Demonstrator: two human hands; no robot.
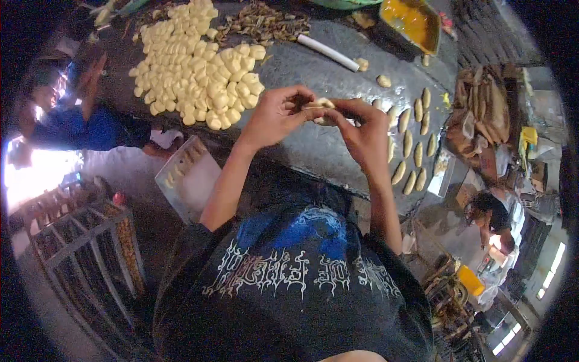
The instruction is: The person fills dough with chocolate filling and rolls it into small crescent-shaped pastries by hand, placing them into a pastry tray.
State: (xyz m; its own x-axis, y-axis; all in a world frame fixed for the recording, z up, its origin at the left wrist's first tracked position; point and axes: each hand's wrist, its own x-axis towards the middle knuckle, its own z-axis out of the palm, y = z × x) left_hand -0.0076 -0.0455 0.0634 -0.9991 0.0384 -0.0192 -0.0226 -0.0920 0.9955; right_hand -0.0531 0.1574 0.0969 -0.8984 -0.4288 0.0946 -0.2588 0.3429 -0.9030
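Note:
My left hand (pixel 274 117) and my right hand (pixel 366 130) meet over the front part of the dark table (pixel 301 151). Between their fingertips is a small piece of pale dough (pixel 322 104), pinched from both sides and partly hidden by the fingers. Left of my left hand lies a large heap of dough pieces (pixel 199 72). To the right of my right hand, several long, shaped dough rolls (pixel 408 143) rest in loose rows. Beyond the hands lies a white rolling stick (pixel 329 52), with small dough lumps (pixel 383 80) near its right end.
Brown strips (pixel 262 24) are piled behind the heap. A tray of orange-yellow liquid (pixel 410 24) stands at the back right. A person in blue (pixel 102 130) is at the left, another person (pixel 491 220) farther right. A metal rack (pixel 84 235) stands at lower left.

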